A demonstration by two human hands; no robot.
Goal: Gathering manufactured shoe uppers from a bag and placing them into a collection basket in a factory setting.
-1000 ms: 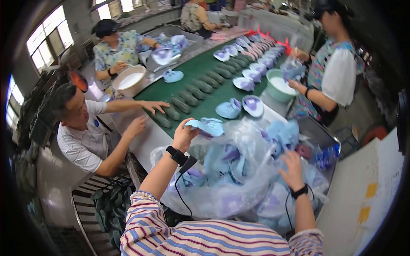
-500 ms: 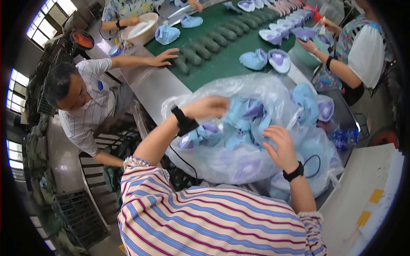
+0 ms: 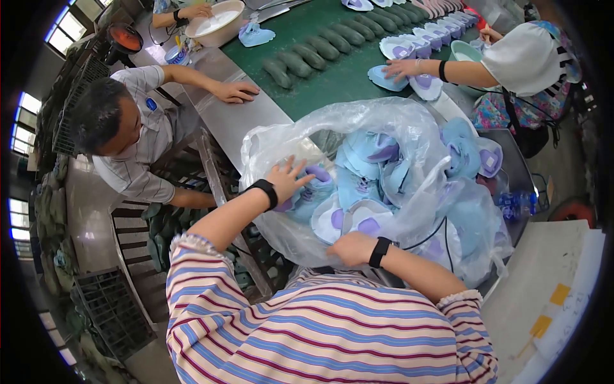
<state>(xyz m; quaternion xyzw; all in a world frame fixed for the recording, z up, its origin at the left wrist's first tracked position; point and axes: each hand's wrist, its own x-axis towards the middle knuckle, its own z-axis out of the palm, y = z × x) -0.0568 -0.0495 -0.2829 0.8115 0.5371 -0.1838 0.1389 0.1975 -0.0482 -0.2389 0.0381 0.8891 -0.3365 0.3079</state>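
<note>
A large clear plastic bag [image 3: 377,115] stands in front of me, its mouth wide, filled with light-blue and purple fabric shoe uppers [image 3: 366,153]. My left hand [image 3: 289,184], fingers spread, is over a blue upper with a purple collar [image 3: 316,185] at the bag's left side. At the bag's near side my right hand [image 3: 354,248] is closed at the lower edge of a pair of uppers [image 3: 367,214] whose white and purple sides face up. Its fingertips are partly hidden. A black band sits on each wrist.
A green-topped table [image 3: 300,96] holds a row of dark green shoe lasts [image 3: 311,56] and more uppers [image 3: 422,43]. At left a person [image 3: 137,121] rests a hand on the metal edge. At right another person's hand [image 3: 400,68] touches a blue upper. White boards [image 3: 543,281] stand at right.
My right hand has swung left and down to the near side of the bag and closed. My left hand has lowered onto the uppers. The right-hand person has reached across to a blue upper.
</note>
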